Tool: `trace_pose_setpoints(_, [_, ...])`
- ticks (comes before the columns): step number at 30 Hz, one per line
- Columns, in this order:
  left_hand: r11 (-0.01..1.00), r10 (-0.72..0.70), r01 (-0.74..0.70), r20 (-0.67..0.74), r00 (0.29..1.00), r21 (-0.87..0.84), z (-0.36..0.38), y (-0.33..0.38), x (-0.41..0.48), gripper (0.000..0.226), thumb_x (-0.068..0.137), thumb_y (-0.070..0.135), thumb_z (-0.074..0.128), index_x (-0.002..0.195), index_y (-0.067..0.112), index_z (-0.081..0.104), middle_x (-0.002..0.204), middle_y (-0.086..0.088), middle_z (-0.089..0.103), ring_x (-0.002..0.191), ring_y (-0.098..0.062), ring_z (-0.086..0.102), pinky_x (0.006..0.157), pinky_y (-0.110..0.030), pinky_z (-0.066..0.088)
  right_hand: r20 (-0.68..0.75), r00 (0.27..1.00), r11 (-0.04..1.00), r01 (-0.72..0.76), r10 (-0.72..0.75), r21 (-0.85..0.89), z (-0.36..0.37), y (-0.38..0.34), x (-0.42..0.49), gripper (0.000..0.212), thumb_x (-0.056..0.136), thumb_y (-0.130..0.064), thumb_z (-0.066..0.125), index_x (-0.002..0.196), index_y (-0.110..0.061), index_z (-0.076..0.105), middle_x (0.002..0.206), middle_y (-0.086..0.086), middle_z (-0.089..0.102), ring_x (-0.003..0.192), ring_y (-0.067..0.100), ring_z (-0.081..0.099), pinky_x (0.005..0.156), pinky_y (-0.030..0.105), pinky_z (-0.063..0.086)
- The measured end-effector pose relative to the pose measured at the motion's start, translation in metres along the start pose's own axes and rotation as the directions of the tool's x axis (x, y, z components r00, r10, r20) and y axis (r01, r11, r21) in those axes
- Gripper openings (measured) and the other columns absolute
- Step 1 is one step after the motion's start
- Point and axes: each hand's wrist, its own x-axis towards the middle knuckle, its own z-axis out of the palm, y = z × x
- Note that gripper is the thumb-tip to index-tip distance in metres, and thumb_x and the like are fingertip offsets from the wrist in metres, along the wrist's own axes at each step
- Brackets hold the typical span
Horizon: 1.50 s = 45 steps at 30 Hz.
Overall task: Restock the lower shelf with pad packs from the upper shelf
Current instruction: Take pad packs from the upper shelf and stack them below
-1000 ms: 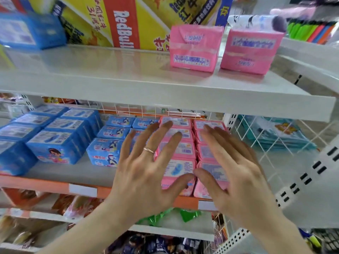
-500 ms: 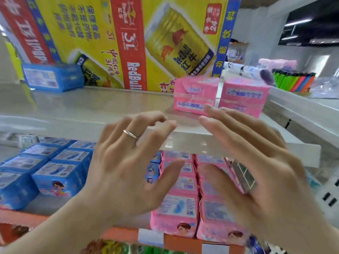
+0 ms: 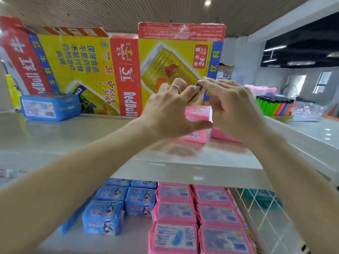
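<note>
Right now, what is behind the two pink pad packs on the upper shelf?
A yellow and red Red Bull carton stands behind the pink pad packs. The left hand and right hand cover its lower part and most of both packs.

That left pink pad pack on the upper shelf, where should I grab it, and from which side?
Likely across its top, thumb in front, fingers behind, coming from the front and above. The left pink pack stands upright, and the right pink pack sits close beside it, crowding that side.
</note>
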Motion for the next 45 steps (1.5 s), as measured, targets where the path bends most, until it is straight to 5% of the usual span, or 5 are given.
trace_pose_setpoints(13, [0.918, -0.32, 0.316, 0.025, 0.947, -0.24, 0.056, 0.008, 0.012, 0.064, 0.068, 0.065, 0.049, 0.119, 0.027, 0.056, 0.124, -0.007, 0.053, 0.112, -0.034, 0.05, 0.093, -0.04, 0.045, 0.048, 0.994, 0.99, -0.098, 0.094, 0.098, 0.037, 0.022, -0.023, 0.056, 0.079, -0.011, 0.042, 0.131, -0.017, 0.063, 0.132, -0.002, 0.064, 0.125, 0.024, 0.054, 0.103, 0.046, 0.044])
trace_pose_setpoints(23, [0.104, -0.635, 0.37, 0.225, 0.739, -0.923, 0.0, -0.012, -0.037, 0.03, 0.091, 0.04, 0.044, 0.082, 0.02, 0.065, 0.072, -0.001, 0.072, 0.061, -0.016, 0.067, 0.057, -0.035, 0.057, 0.052, 0.977, 0.847, -0.205, 0.206, 0.49, 0.021, 0.008, -0.024, 0.065, 0.092, -0.034, 0.055, 0.151, -0.017, 0.033, 0.122, -0.021, 0.055, 0.105, -0.016, 0.05, 0.084, 0.002, 0.035])
trace_pose_setpoints(27, [-0.045, -0.58, 0.392, 0.344, 0.739, -0.919, -0.014, -0.027, -0.059, 0.059, 0.082, 0.053, 0.039, 0.123, 0.021, 0.066, 0.112, -0.016, 0.071, 0.091, -0.033, 0.067, 0.068, -0.046, 0.058, 0.16, 0.984, 0.593, -0.178, 0.084, 0.785, 0.02, 0.006, -0.027, 0.071, 0.092, -0.037, 0.058, 0.153, -0.019, 0.027, 0.135, -0.016, 0.057, 0.123, 0.002, 0.056, 0.093, 0.039, 0.055])
trace_pose_setpoints(32, [-0.007, -0.518, 0.325, 0.281, 0.808, -0.946, -0.029, -0.032, -0.081, 0.065, 0.091, 0.072, 0.028, 0.124, 0.032, 0.065, 0.121, -0.015, 0.069, 0.104, -0.035, 0.07, 0.077, -0.055, 0.058, 0.237, 0.971, 0.321, -0.214, -0.033, 0.923, 0.015, -0.021, -0.038, 0.061, 0.094, -0.016, 0.051, 0.149, -0.002, 0.029, 0.125, 0.002, 0.066, 0.116, 0.022, 0.064, 0.086, 0.036, 0.057])
trace_pose_setpoints(45, [0.391, -0.357, 0.054, -0.097, 0.929, -0.919, -0.062, -0.058, -0.163, 0.039, 0.093, 0.03, 0.061, 0.124, 0.014, 0.043, 0.103, -0.006, 0.058, 0.079, -0.014, 0.074, 0.052, -0.04, 0.059, 0.028, 0.921, 0.591, -0.272, 0.389, 0.76, -0.007, -0.142, -0.079, 0.059, 0.092, -0.06, 0.05, 0.092, -0.003, 0.068, 0.084, 0.033, 0.064, 0.075, 0.03, 0.064, 0.072, 0.052, 0.052])
